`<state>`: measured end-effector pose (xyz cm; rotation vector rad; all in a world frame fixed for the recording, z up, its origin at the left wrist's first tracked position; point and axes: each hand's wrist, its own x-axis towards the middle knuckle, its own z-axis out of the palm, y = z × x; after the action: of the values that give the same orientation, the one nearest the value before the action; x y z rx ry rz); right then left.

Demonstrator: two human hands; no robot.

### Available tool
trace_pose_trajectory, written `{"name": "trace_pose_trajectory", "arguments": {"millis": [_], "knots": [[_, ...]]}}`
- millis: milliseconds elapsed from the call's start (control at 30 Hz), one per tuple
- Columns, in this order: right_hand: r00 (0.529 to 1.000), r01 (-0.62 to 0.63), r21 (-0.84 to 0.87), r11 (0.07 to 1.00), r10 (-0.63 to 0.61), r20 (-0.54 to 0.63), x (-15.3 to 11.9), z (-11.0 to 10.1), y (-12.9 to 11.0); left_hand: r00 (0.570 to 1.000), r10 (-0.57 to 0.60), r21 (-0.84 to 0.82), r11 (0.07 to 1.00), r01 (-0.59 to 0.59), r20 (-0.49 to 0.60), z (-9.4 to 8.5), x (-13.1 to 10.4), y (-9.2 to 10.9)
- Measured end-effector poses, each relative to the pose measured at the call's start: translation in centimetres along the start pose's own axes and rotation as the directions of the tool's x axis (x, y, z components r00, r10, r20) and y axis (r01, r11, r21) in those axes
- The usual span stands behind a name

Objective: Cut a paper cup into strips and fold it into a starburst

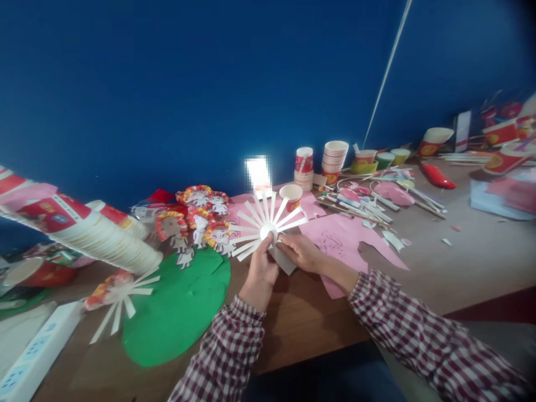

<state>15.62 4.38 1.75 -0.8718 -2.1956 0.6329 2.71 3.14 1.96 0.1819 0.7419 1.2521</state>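
Strips point(258, 210) of a cut paper cup splay outward around its round base point(268, 228), held up over the wooden table point(310, 318) by 2 hands. The left hand point(262, 273) pinches the cup, thumb pressed against the base, its other fingers mostly hidden; the right hand point(302, 252) pinches it just beside that thumb, above a pale flap point(285, 263). Left of them lies a green disc point(180, 312), overlapped by another cut cup's strips point(129, 306). Red-and-yellow rings point(199, 211) cluster behind the disc, and pink paper point(343, 241) lies near the right wrist.
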Motion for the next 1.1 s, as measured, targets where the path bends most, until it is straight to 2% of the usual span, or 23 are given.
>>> {"name": "trace_pose_trajectory", "arguments": {"millis": [333, 567, 767, 1100], "knots": [[0.999, -0.041, 0.050, 0.998, 0.042, -0.020, 0.21, 0.12, -0.45, 0.996, 0.088, -0.038, 0.995, -0.088, -0.012, -0.19, 0.35, -0.22], [0.999, -0.029, 0.150, 0.988, 0.035, -0.037, 0.28, 0.14, -0.23, 0.992, 0.128, -0.035, 0.991, -0.127, 0.004, -0.13, 0.27, -0.24], [0.994, -0.088, 0.191, 0.978, 0.098, -0.044, 0.30, 0.34, -0.35, 0.982, 0.189, -0.022, 0.982, -0.189, -0.021, 0.09, 0.16, -0.12], [0.994, -0.089, 0.159, 0.983, 0.098, -0.052, 0.15, 0.62, -0.11, 0.985, 0.164, -0.010, 0.986, -0.165, -0.055, -0.15, 0.49, -0.12]]}}
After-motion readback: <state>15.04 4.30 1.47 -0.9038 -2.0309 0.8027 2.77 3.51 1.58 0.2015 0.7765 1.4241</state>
